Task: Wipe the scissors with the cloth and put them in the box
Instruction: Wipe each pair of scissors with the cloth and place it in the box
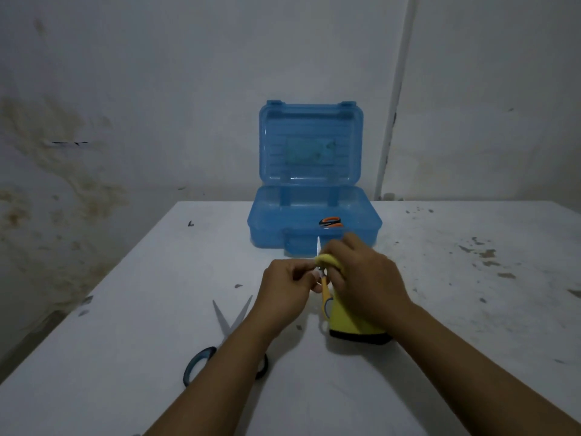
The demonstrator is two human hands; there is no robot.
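From the head camera, the job looks to be somewhere in the middle. The blue box [314, 228] stands open at the far side of the white table [440, 309], its lid [311, 143] upright against the wall, and one pair of orange-handled scissors [330, 221] already lies inside it, toward the right front, so that pair seems finished. In front of the box, above the table, both hands work on a second pair, the yellow-handled scissors [325, 298]: the left hand [287, 286] is closed in a pinch around the scissors near where blades and handle meet, and the right hand [361, 275] is closed over the yellow cloth [345, 322], pressing a fold of it around the blade. The bright tip of the blade shows just above the cloth, pointing toward the box, while the rest of the cloth, with its dark edge, hangs down to the table under the right wrist. This pair is being wiped now, by the look of it, and has not yet gone into the box. A third pair, the blue-handled scissors [220, 335], lies spread open on the table to the near left, partly under the left forearm, touched by neither hand; it appears to be waiting for its wipe. What remains, then, is likely to finish this wipe, box the pair, and do the last one.
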